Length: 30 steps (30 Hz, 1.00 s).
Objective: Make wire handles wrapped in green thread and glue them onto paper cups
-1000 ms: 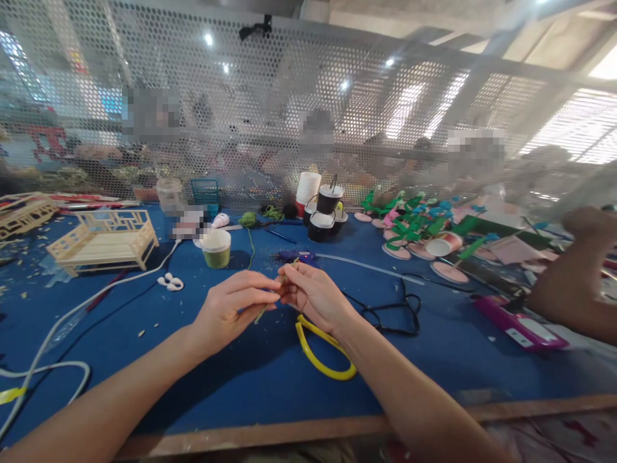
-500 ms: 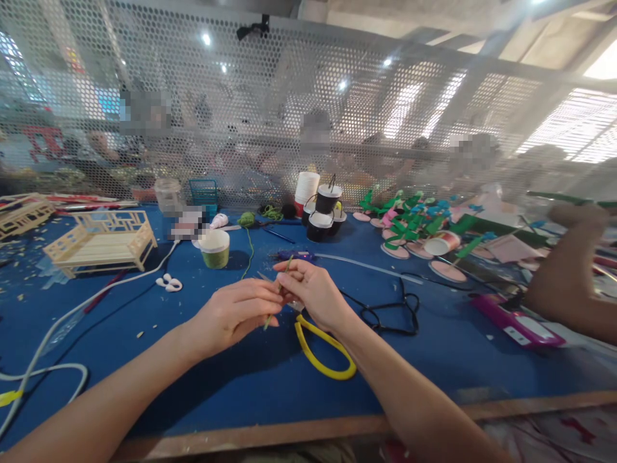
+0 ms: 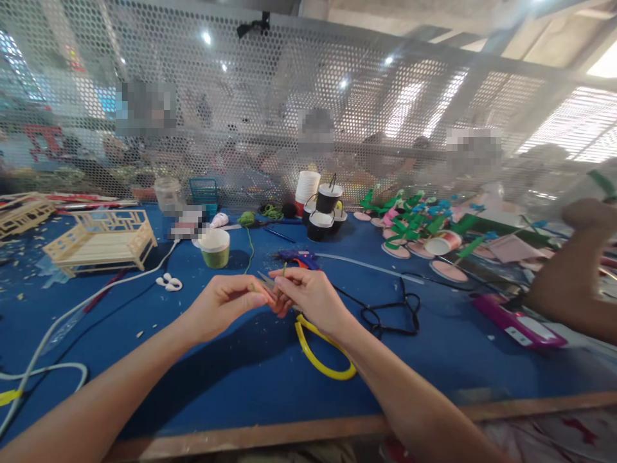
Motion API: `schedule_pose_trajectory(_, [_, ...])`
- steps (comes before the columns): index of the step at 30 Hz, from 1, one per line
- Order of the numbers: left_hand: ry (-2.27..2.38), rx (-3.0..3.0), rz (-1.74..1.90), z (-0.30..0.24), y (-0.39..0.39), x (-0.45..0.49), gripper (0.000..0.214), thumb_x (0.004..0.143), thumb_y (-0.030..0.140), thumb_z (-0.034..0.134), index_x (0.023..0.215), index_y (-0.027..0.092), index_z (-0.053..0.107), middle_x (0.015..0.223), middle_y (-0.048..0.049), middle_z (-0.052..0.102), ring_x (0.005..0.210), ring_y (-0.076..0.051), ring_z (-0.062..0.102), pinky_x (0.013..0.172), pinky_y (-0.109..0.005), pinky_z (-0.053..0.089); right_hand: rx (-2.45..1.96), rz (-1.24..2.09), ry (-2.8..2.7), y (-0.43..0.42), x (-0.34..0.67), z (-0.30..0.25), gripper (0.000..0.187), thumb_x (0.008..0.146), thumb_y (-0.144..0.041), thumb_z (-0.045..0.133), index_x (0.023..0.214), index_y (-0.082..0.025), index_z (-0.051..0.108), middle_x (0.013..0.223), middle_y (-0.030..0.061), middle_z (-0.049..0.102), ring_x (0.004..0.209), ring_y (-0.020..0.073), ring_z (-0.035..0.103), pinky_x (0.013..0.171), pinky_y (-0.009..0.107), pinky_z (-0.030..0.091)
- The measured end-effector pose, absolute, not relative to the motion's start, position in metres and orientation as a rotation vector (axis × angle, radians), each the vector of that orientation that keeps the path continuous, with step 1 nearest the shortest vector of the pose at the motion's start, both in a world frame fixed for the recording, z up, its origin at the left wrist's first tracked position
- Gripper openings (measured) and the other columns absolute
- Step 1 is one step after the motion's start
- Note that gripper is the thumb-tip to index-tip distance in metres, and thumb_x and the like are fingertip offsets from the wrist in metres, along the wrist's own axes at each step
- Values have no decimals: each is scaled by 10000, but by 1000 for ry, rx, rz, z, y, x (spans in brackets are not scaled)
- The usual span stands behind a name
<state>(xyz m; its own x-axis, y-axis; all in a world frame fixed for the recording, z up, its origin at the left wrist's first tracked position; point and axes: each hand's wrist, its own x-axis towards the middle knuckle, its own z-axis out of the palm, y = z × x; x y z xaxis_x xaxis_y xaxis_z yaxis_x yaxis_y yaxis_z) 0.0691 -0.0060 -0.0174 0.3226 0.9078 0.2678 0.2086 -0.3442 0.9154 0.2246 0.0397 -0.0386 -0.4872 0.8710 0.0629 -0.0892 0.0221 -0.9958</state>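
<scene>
My left hand [image 3: 224,305] is closed in a pinch, with a small bit of green yarn [image 3: 253,287] showing at its fingertips. Close beside it, my right hand [image 3: 306,292] pinches a short thin green strand [image 3: 283,272] between thumb and fingers. Grey pointed blades show between the hands, and a yellow handle loop [image 3: 332,372] emerges below my right hand; they look like one pair of scissors, its middle hidden. Beyond the hands stands a paper cup [image 3: 215,254] wrapped in green, with a green yarn ball [image 3: 247,218] behind it.
A blue glue gun [image 3: 301,258] lies past my right hand, its black cord running right to a purple power strip [image 3: 518,321]. Small black buckets [image 3: 319,226] stand behind. Wooden-stick furniture [image 3: 101,241] is left; green-and-pink crafts [image 3: 409,228] and another person's arm [image 3: 563,276] are right.
My left hand has shifted slightly up and left, its fingers now pinched. The green strand that spanned both hands no longer shows below them. The other person's hand has moved right.
</scene>
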Motion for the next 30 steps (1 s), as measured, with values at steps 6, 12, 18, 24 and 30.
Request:
schedule_pose_trajectory(6, [926,1580,1021,-23,-2,66,213,736,304,547,653,140,656,698,-55,650,721,-166,580,735,-297,426,-848,1437,-1667,36,224,-38,160,742,-227,501,835,-143,601,475,-43,560,389,83,536,393,197,455])
schedule_pose_trajectory(12, [838,1434,1011,-28,1,64,217,721,313,577,630,132,656,684,-47,624,701,-151,562,706,-278,411,-829,1313,-1785,33,226,-39,170,756,-247,491,800,-159,630,494,-24,565,404,96,538,403,219,462])
schedule_pose_trajectory(18, [823,1171,1130,-28,3,66,272,639,391,644,625,120,666,678,-56,647,689,-148,573,689,-263,434,-836,1493,-1590,37,229,-33,169,727,-298,542,726,-140,602,523,-25,553,396,83,531,386,204,439])
schedule_pose_trajectory(24, [823,914,1280,-30,7,66,192,653,311,653,644,119,641,634,-26,650,616,-102,576,618,-210,455,-544,1740,-1307,36,230,-29,200,718,-361,570,760,-172,620,692,3,601,621,96,578,525,209,464])
schedule_pose_trajectory(30, [778,812,1260,-32,3,73,168,682,292,630,660,128,602,579,-7,622,543,-85,562,529,-189,443,-465,1792,-1255,35,228,-34,203,682,-387,607,716,-187,622,631,-16,593,616,94,560,578,231,461])
